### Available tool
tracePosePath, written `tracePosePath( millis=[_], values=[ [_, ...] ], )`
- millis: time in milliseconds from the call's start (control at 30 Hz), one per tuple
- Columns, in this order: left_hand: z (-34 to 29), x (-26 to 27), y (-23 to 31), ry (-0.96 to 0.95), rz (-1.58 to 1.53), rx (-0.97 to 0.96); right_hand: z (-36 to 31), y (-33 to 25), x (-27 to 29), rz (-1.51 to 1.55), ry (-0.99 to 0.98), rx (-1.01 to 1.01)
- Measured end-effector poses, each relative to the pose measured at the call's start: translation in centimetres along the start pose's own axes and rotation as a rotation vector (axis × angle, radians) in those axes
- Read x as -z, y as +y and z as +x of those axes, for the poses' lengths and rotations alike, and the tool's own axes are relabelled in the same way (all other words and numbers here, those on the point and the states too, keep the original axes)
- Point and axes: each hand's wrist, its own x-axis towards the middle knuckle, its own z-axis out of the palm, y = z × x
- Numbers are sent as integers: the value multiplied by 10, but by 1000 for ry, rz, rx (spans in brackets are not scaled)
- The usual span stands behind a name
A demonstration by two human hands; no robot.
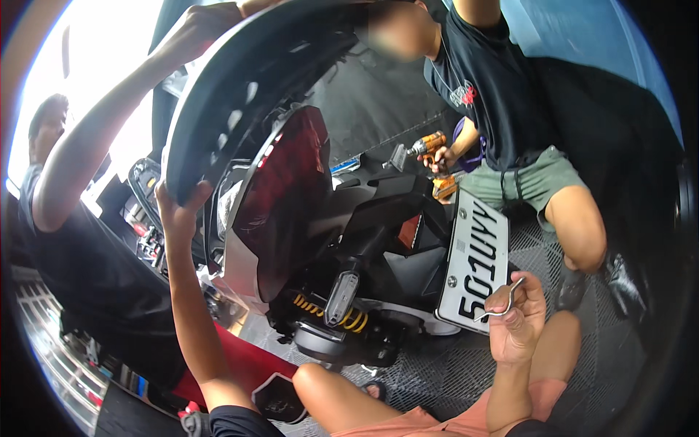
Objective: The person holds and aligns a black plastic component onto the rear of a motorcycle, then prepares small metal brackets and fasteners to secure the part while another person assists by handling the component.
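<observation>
A motor scooter stands tail toward me, and its long black seat (218, 109) is tilted up. My left hand (182, 207) is closed around the near lower edge of that seat. My right hand (518, 320), raised beside the white licence plate (473, 255), pinches a thin, bent silver metal rod (512, 295) with curved ends. Between my hands are the dark red and silver tail panel (280, 175), the black rear fender (415, 269) with a red reflector (410, 231), and a yellow shock spring (309, 306).
On the left a co-worker in black (95, 269) reaches a hand to the seat's top. Another co-worker (495, 102) kneels at the right with an orange cordless drill (428, 144). Grey grid tiles (539, 255) cover the floor. My knees are close behind the scooter.
</observation>
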Motion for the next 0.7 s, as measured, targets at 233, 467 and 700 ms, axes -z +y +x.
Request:
tracePosePath(
  millis=[233,467,700],
  values=[
    [5,-19,32,-96,148,-367,12,-6,18,52,22,19],
    [4,-22,40,-99,134,-408,23,-18,28,45,-18,-39],
    [5,-25,42,-99,141,-433,27,-19,20,100,113,-74]
  ],
)
